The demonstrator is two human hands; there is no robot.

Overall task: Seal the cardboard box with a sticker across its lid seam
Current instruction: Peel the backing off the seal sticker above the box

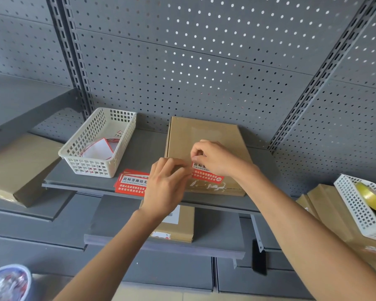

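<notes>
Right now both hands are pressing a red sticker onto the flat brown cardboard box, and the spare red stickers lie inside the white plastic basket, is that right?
Not quite. The head view shows the spare red stickers stacked on the grey metal shelf, in front of the white plastic basket, not inside it. The rest holds: both hands, left and right, are at the red sticker on the flat brown cardboard box.

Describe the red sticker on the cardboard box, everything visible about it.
The red sticker is a glossy rectangular label with rounded corners and white Chinese print. It lies at the near end of the flat brown cardboard box, folded from the lid down over the front edge. The right hand covers its upper right part, fingertips pinched at its top edge; the left hand is at its left edge. Torn white label scraps show just below it.
</notes>
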